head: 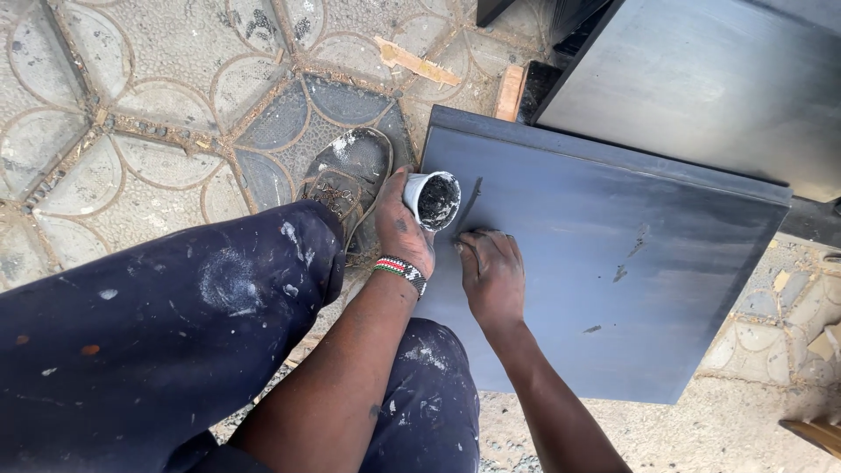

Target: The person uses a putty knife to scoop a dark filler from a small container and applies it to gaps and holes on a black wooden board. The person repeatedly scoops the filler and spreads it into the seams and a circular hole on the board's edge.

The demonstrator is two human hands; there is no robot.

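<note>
Cup (433,200) at panel (613,263) corner edge

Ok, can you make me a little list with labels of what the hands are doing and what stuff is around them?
left hand: holds a small white cup with dark paste inside
right hand: fingers pressed on the dark panel, beside a dark smear
wrist: beaded bracelet on the left
panel marks: a few small dark dabs
clothes: paint-spattered dark trousers, worn shoe
ground: patterned paving
</note>
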